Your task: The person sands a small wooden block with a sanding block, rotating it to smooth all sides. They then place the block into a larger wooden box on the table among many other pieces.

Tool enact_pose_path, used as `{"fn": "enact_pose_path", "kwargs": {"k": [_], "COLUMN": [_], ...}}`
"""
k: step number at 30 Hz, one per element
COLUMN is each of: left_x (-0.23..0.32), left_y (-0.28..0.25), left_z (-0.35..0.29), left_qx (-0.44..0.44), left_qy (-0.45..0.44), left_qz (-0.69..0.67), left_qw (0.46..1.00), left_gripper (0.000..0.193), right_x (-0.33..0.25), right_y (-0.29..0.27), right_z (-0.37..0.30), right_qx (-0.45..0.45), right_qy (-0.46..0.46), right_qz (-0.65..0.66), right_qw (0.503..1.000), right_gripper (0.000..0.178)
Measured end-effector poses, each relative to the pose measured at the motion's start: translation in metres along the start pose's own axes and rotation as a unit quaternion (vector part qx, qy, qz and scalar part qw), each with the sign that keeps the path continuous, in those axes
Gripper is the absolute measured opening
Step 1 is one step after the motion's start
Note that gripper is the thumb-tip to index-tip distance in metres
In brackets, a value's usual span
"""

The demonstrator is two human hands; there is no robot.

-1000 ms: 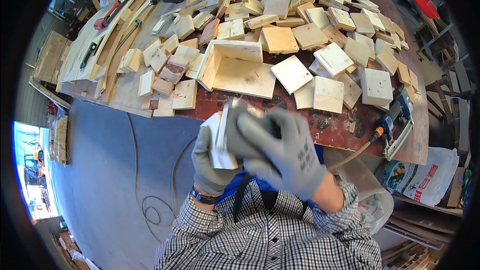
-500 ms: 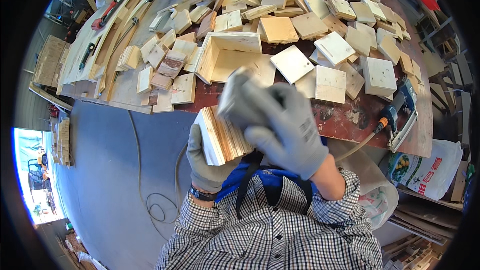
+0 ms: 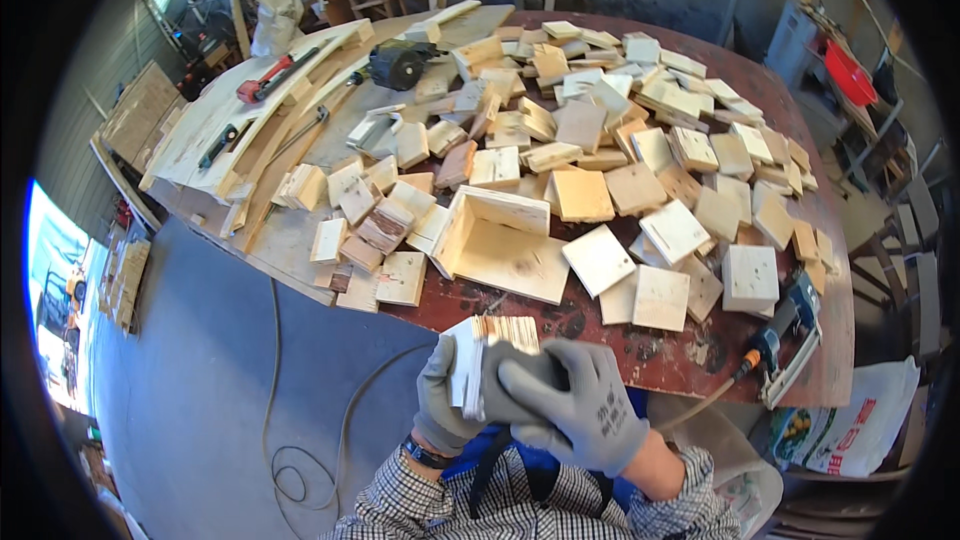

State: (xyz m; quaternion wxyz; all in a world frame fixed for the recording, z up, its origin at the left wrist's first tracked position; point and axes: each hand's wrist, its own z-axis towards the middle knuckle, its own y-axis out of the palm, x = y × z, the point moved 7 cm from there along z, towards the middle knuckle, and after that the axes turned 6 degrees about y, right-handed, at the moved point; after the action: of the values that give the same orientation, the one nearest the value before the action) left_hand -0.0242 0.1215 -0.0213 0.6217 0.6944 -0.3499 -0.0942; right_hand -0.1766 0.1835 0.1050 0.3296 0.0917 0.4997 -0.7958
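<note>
My left hand (image 3: 438, 402), in a grey glove, grips a wooden block (image 3: 508, 330) with layered edges above the near edge of the table. My right hand (image 3: 592, 408), gloved the same way, is closed on a grey sanding block (image 3: 508, 377) that lies against the side of the wooden block. Part of the wood's face is hidden behind that grey piece and my fingers. Just beyond my hands, an open-sided wooden box (image 3: 510, 255) rests on the red-brown table (image 3: 460, 315).
Loose square wood pieces (image 3: 580, 195) are heaped over the table. An air nailer (image 3: 790, 335) with a hose lies at the right edge. On the left are a red-handled tool (image 3: 268, 80), a dark power tool (image 3: 397, 64) and long wood strips. A hose (image 3: 345, 430) trails on the floor.
The sanding block has come down from above the wooden block's top corner to its side. Both hands sit lower in the picture, and the view has tipped up toward the far wall.
</note>
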Motion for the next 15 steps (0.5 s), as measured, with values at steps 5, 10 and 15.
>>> {"fn": "enact_pose_path", "kwargs": {"k": [5,10,15], "left_x": [-0.018,0.005,-0.013], "left_y": [0.02,0.015,0.008], "left_z": [-0.013,0.0,-0.009], "left_qx": [-0.013,-0.021,0.006], "left_qy": [-0.036,-0.007,-0.04], "left_qz": [0.07,0.05,0.057], "left_qw": [0.997,0.999,0.998], "left_gripper": [0.074,0.073,0.075], "right_x": [0.058,-0.004,0.056], "right_y": [-0.004,-0.001,0.01], "right_z": [0.022,0.001,0.019], "right_qx": [0.035,-0.018,0.025], "right_qy": [0.122,0.003,0.136], "right_qz": [-0.012,-0.001,0.006], "right_qw": [0.992,1.0,0.99], "right_gripper": [0.068,0.064,0.067]}}
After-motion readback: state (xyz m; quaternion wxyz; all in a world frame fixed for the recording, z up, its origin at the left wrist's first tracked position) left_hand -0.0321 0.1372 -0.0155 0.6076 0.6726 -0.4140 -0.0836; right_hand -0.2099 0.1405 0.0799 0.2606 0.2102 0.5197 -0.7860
